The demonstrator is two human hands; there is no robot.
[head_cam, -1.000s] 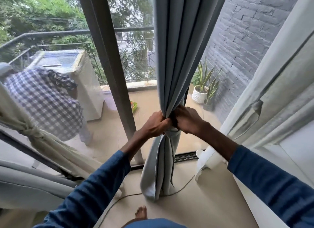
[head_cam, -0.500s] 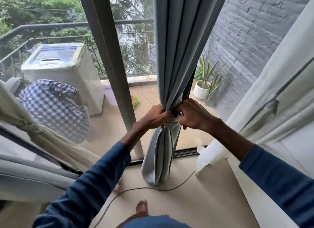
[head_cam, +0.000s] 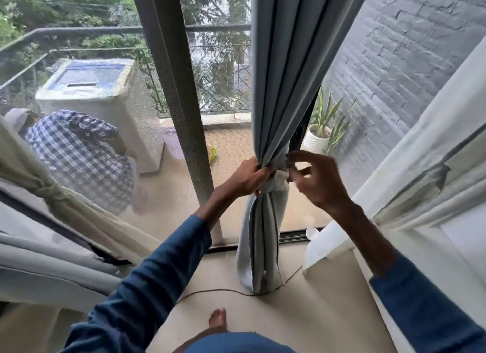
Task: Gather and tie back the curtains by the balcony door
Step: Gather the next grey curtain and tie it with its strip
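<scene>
By door (head_cam: 181, 116) — one grey curtain (head_cam: 284, 63); left hand (head_cam: 249, 177) grips, right hand (head_cam: 318, 181) beside.

A grey-blue curtain (head_cam: 284, 76) is hanging near a cream curtain (head_cam: 65, 205); outside, someone is wearing a blue-and-white checked shirt (head_cam: 79, 158).

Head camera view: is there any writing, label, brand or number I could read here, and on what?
No readable text anywhere.
The washing machine has marks on its top panel, too blurred to read.
The grey curtain, plant pot and brick wall show no writing.
</scene>
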